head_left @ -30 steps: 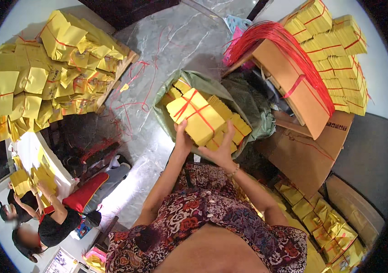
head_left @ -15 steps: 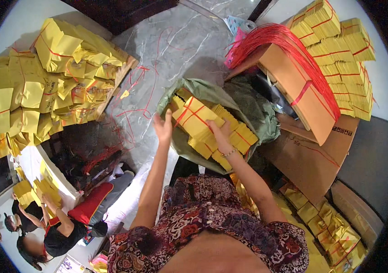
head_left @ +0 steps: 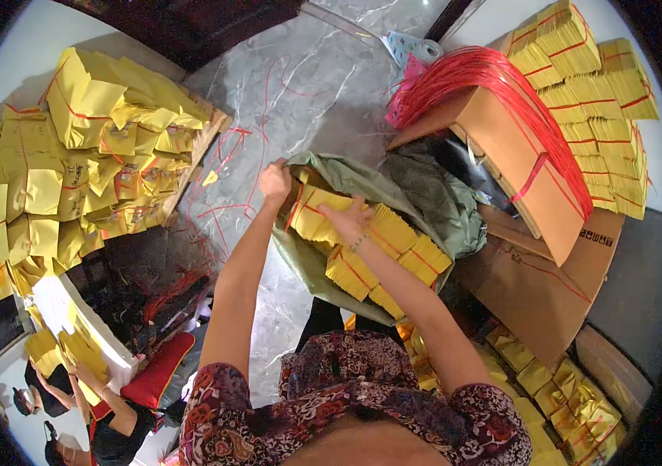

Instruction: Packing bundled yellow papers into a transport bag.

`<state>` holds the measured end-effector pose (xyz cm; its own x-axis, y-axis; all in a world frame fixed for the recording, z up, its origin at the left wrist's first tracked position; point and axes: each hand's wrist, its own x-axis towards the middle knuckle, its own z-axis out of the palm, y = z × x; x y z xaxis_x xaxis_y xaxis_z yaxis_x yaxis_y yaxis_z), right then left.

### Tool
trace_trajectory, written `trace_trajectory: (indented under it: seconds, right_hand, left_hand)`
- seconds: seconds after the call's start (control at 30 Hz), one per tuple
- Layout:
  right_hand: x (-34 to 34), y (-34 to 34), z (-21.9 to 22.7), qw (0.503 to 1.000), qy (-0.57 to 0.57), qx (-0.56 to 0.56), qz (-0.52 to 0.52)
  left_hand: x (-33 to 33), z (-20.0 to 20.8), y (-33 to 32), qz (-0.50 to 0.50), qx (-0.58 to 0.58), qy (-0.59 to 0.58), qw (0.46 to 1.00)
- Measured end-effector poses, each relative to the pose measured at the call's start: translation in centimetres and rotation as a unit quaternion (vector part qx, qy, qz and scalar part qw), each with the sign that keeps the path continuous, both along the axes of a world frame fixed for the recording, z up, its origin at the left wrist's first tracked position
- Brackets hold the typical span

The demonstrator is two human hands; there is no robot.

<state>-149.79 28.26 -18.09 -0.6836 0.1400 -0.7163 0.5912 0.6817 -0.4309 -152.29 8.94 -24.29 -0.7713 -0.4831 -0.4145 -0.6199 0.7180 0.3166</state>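
Heaping up at the far left, a pile of yellow paper bundles (head_left: 75, 171) tied with red string rests on a wooden pallet (head_left: 211, 128). Below it, at the lower left edge, another person (head_left: 106, 431) holds yellow sheets beside a red cushion (head_left: 156, 377). Loose red strings (head_left: 222, 202) lie scattered over the grey marble floor (head_left: 300, 85). Toward the middle, the left hand (head_left: 274, 182) is closed on the rim of an olive-green sack (head_left: 424, 194), pinching its edge upward. Just beside it, the right hand (head_left: 346, 221) lies palm-down with fingers spread, pressing on the top yellow bundle (head_left: 323, 217); it grips nothing. That bundle sits inside the sack's mouth, among more yellow bundles (head_left: 393, 256) stacked within the sack. Further right, a hank of red strings (head_left: 502, 93) drapes over a tilted cardboard box (head_left: 517, 171). Beyond it, tied yellow stacks (head_left: 595, 93) stand high, and gold-coloured packets (head_left: 564, 388) lie at the lower right.
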Motion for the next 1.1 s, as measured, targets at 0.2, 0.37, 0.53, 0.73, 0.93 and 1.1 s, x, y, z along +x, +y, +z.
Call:
trace_trajectory:
  seconds: [0.2,0.37,0.53,0.73,0.93,1.1]
  right_hand:
    - [-2.6,-2.2,-1.7,0.987,-0.015,0.033,-0.158]
    - [-2.6,-0.6,-2.9,0.983,0.031,0.047,-0.176]
    - [-2.1,-3.1,-0.6,0.987,0.022,0.044,-0.154]
    - [-3.7,-4.0,-2.6,0.981,0.029,0.042,-0.189]
    - [-5.7,-7.4,-3.6,0.976,0.049,0.087,-0.194]
    - [-6.8,-7.1,-5.0,0.975,0.056,0.088,-0.195]
  left_hand:
    - [2.6,-2.7,-5.7,-0.080,0.323,0.073,0.940]
    - [-0.9,-2.8,-1.9,0.206,0.434,-0.046,0.876]
    - [0.6,-6.5,-3.9,0.049,0.400,-0.070,0.913]
    - [-2.9,1.5,-1.0,0.083,0.416,0.162,0.891]
    - [-0.8,2.9,-1.7,-0.113,0.189,0.314,0.923]
    - [1.6,2.2,-1.8,-0.084,0.200,0.087,0.972]
